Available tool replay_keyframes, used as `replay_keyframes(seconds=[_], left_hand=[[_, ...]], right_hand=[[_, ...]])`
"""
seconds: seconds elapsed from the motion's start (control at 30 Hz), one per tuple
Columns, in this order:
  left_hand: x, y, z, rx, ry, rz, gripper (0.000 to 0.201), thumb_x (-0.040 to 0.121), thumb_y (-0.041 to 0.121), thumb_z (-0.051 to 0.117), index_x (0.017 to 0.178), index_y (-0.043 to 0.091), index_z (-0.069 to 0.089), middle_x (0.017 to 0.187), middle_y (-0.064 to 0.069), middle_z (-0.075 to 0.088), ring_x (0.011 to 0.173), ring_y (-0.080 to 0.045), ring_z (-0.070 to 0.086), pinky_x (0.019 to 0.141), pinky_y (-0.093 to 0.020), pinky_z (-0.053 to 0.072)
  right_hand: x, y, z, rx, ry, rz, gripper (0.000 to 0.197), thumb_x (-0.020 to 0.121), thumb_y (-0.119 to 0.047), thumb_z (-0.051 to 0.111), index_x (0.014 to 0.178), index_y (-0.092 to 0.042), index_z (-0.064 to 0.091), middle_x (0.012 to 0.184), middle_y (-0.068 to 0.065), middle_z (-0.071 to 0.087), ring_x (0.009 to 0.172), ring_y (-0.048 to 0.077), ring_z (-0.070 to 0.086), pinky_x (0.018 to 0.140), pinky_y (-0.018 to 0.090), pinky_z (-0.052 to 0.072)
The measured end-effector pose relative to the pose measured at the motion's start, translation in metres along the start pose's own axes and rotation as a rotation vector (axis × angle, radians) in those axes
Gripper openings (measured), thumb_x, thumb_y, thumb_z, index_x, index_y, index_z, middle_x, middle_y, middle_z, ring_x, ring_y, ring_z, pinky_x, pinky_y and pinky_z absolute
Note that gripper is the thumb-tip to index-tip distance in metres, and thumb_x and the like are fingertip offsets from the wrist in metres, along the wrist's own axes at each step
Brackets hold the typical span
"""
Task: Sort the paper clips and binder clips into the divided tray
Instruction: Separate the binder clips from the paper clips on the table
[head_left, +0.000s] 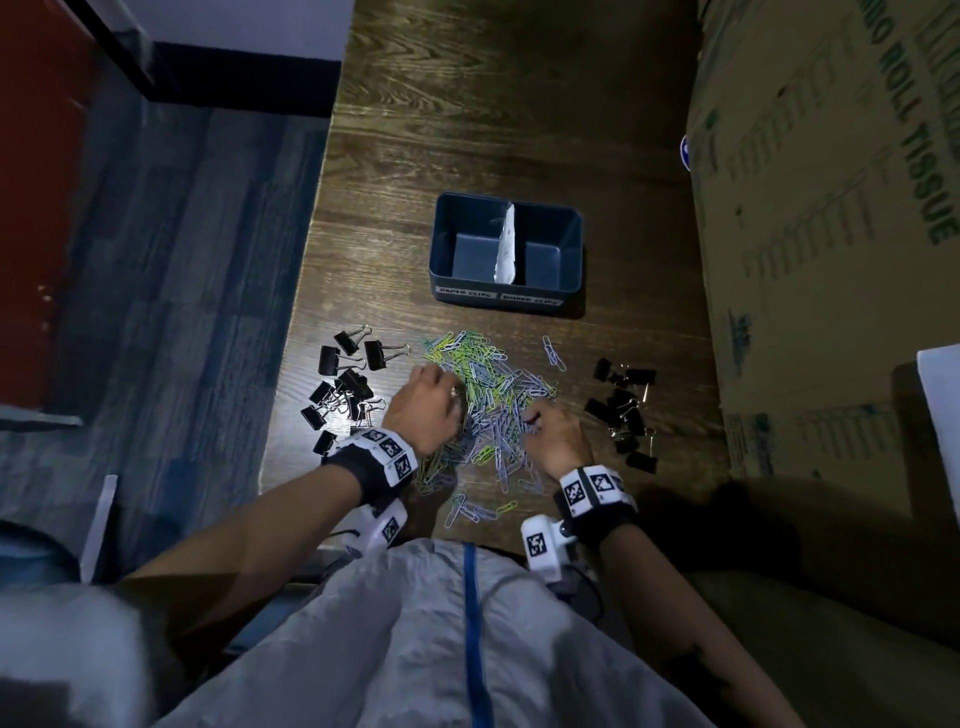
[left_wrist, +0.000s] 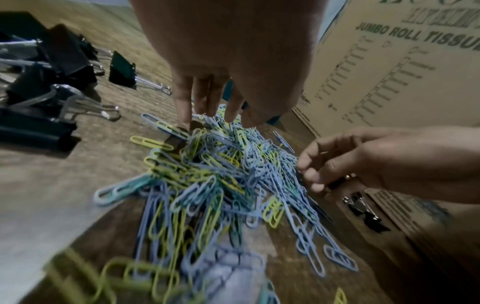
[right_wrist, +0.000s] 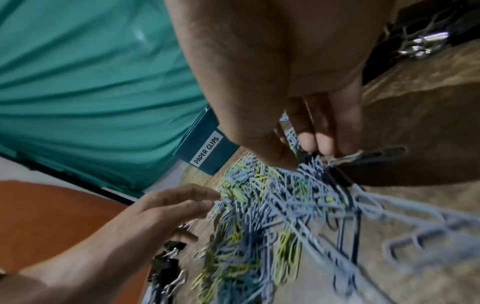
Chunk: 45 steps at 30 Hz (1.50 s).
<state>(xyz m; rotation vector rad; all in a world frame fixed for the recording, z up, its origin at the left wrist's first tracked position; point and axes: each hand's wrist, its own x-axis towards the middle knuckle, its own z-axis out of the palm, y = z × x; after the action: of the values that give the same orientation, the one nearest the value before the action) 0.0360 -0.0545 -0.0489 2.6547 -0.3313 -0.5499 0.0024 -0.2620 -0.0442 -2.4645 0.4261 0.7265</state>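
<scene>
Both compartments of the dark blue plastic divided tray (head_left: 506, 248) on the brown wood-grain worktop (head_left: 498, 124) look empty, so the sorting has barely begun, and the step in hand seems to be gathering the heap of blue, yellow and green wire paper clips (head_left: 488, 400). To do it well, sweep the loose clips inward from both sides into a tighter mound, lift a modest bunch, and carry it to the left compartment labelled "PAPER CLIPS", watching for linked clips that trail and drop. The black metal binder clips lie apart in two groups, one left of the heap (head_left: 345, 382) and one right of it (head_left: 626, 415), for the other compartment. The left hand (head_left: 423, 410) rests at the heap's left edge, its fingers (left_wrist: 205, 96) nearly straight and slightly apart, tips touching the clips and gripping nothing. The right hand (head_left: 558, 436) is at the right edge, its fingers (right_wrist: 322, 142) curled toward the thumb; it appears to pinch a few clips, though blur leaves that uncertain.
</scene>
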Motion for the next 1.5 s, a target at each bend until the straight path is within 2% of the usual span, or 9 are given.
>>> replay_keyframes(seconds=[0.17, 0.27, 0.43, 0.67, 0.9, 1.13, 1.3, 1.4, 1.5], left_hand=[[0.034, 0.011, -0.011, -0.002, -0.069, -0.105, 0.075, 0.092, 0.043, 0.053, 0.151, 0.020, 0.015, 0.159, -0.017, 0.005, 0.145, -0.038, 0.009, 0.115, -0.050, 0.019], [0.041, 0.017, -0.001, 0.039, -0.262, -0.220, 0.095, 0.091, 0.056, 0.048, 0.153, 0.019, -0.012, 0.156, -0.020, -0.022, 0.144, -0.038, -0.017, 0.118, -0.053, 0.004], [0.021, 0.029, 0.017, 0.035, -0.355, -0.078, 0.098, 0.091, 0.059, 0.045, 0.150, 0.018, -0.021, 0.151, -0.015, -0.035, 0.141, -0.030, -0.029, 0.119, -0.051, -0.002], [-0.011, 0.014, 0.016, 0.040, -0.270, 0.171, 0.082, 0.096, 0.042, 0.048, 0.154, 0.014, -0.002, 0.161, -0.010, -0.013, 0.147, -0.024, -0.013, 0.117, -0.046, 0.000], [-0.040, -0.003, 0.025, 0.058, -0.270, -0.119, 0.088, 0.096, 0.061, 0.031, 0.151, 0.010, -0.015, 0.153, -0.021, -0.026, 0.142, -0.037, -0.024, 0.116, -0.043, -0.006], [-0.057, 0.005, 0.020, 0.101, -0.261, 0.109, 0.080, 0.100, 0.051, 0.030, 0.151, 0.011, -0.017, 0.156, -0.014, -0.023, 0.145, -0.028, -0.018, 0.117, -0.040, -0.006], [-0.074, -0.018, 0.024, 0.208, -0.125, -0.031, 0.078, 0.096, 0.049, 0.046, 0.149, 0.001, 0.013, 0.153, -0.024, 0.020, 0.137, -0.035, 0.030, 0.113, -0.042, 0.034], [-0.070, -0.015, 0.026, 0.247, -0.156, -0.017, 0.061, 0.095, 0.033, 0.056, 0.139, 0.000, 0.030, 0.137, -0.017, 0.034, 0.115, -0.029, 0.044, 0.090, -0.037, 0.051], [-0.060, -0.008, 0.030, 0.176, -0.167, 0.052, 0.051, 0.089, 0.010, 0.062, 0.134, 0.003, 0.037, 0.135, -0.015, 0.034, 0.113, -0.028, 0.048, 0.084, -0.037, 0.054]], right_hand=[[0.040, -0.014, -0.028, -0.055, 0.122, -0.067, 0.054, 0.085, -0.023, 0.075, 0.133, -0.022, 0.049, 0.139, 0.008, 0.039, 0.131, 0.030, 0.041, 0.107, 0.047, 0.043], [0.056, -0.020, -0.034, -0.097, -0.035, -0.019, 0.087, 0.089, -0.032, 0.072, 0.158, -0.026, 0.020, 0.165, 0.008, 0.011, 0.151, 0.036, 0.012, 0.120, 0.055, 0.023], [0.048, -0.030, -0.016, -0.238, -0.165, -0.143, 0.086, 0.096, -0.034, 0.059, 0.160, -0.033, 0.002, 0.167, -0.003, -0.019, 0.154, 0.026, -0.015, 0.121, 0.055, 0.000], [0.027, -0.024, 0.002, -0.171, -0.194, -0.322, 0.072, 0.096, -0.019, 0.062, 0.158, -0.026, 0.026, 0.168, 0.001, 0.012, 0.155, 0.023, 0.010, 0.124, 0.043, 0.012], [0.006, 0.006, 0.001, 0.024, 0.023, -0.260, 0.065, 0.091, -0.031, 0.070, 0.150, -0.031, 0.042, 0.160, 0.005, 0.036, 0.147, 0.029, 0.031, 0.119, 0.045, 0.029], [-0.019, 0.027, 0.000, -0.130, 0.043, -0.355, 0.060, 0.085, -0.016, 0.076, 0.141, -0.019, 0.054, 0.139, 0.008, 0.056, 0.129, 0.028, 0.049, 0.109, 0.040, 0.040], [-0.030, 0.039, 0.005, -0.218, 0.062, -0.148, 0.014, 0.086, -0.023, 0.067, 0.095, -0.026, 0.057, 0.102, 0.002, 0.066, 0.095, 0.030, 0.064, 0.079, 0.040, 0.052], [-0.034, 0.040, 0.016, -0.329, -0.016, -0.037, 0.020, 0.094, -0.027, 0.060, 0.114, -0.022, 0.056, 0.115, 0.012, 0.065, 0.105, 0.035, 0.064, 0.087, 0.044, 0.053], [-0.033, 0.034, 0.024, -0.379, -0.062, -0.098, 0.043, 0.089, -0.005, 0.061, 0.129, -0.017, 0.050, 0.128, 0.014, 0.056, 0.111, 0.038, 0.061, 0.087, 0.045, 0.053]])
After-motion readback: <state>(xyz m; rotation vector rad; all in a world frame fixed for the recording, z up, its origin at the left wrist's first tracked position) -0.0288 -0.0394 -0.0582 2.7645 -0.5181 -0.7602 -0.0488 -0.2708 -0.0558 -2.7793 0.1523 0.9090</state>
